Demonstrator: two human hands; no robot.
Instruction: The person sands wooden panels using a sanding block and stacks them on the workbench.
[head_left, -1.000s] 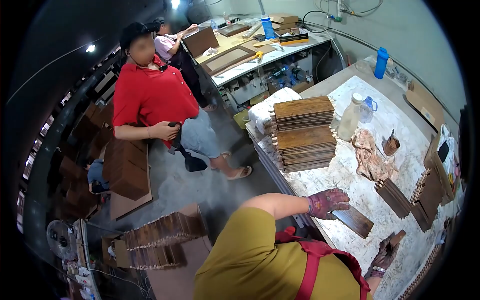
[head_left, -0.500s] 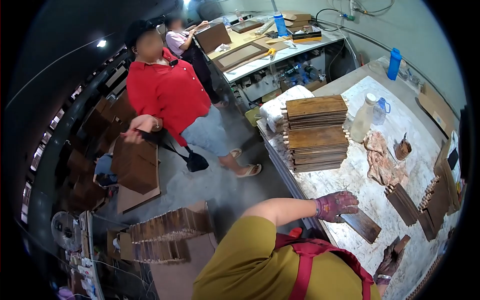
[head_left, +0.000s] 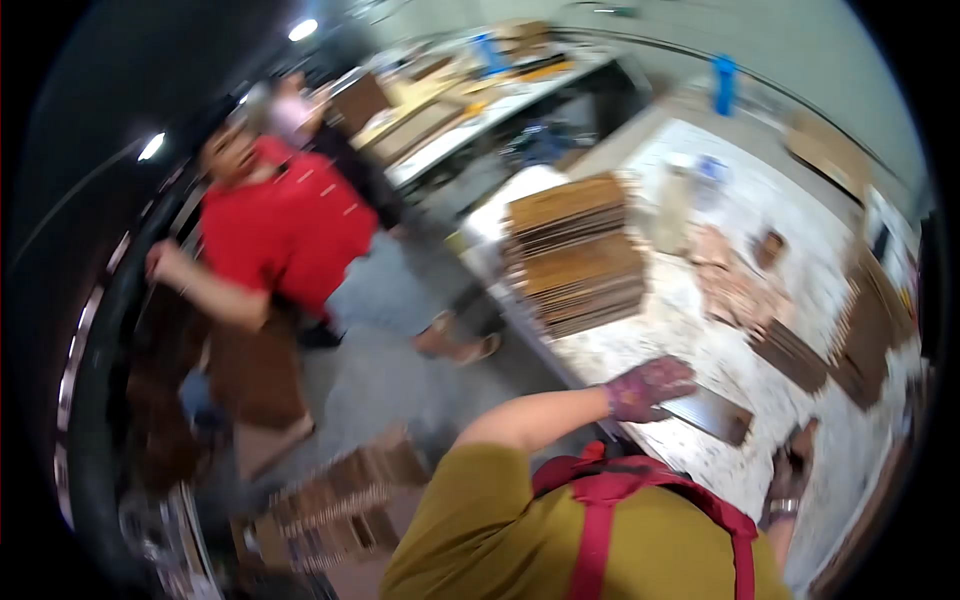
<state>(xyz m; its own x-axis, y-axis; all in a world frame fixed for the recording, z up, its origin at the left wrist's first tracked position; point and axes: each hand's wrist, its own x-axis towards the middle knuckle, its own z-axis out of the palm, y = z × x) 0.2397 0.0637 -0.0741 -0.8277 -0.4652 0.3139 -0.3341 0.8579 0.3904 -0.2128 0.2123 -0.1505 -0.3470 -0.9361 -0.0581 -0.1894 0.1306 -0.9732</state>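
Note:
A stained purple work glove covers my left hand (head_left: 650, 388), which reaches over the left end of a single dark wooden board (head_left: 718, 414) lying on the table. Its fingers are stretched out, with the thumb at the board's near corner. My right hand (head_left: 786, 472), in a dark glove, is closed around a small brown flat piece (head_left: 806, 436), right of the board; blur hides its exact kind. Beyond the board, several narrow dark slats (head_left: 790, 355) lie together. A tall stack of brown wooden boards (head_left: 580, 280) stands at the table's far left.
A stained cloth (head_left: 728, 275), a cloudy bottle (head_left: 673, 215) and a small brown cup (head_left: 769, 248) stand on the paint-marked table (head_left: 610, 352). More dark boards (head_left: 868, 340) lean at the right. A person in red (head_left: 290, 230) stands left of the table; stacked boards (head_left: 345, 495) are behind me.
The view has swung and blurred, so the table sits further left. The person in red has moved an arm outward and turned. My hands stay by the same board.

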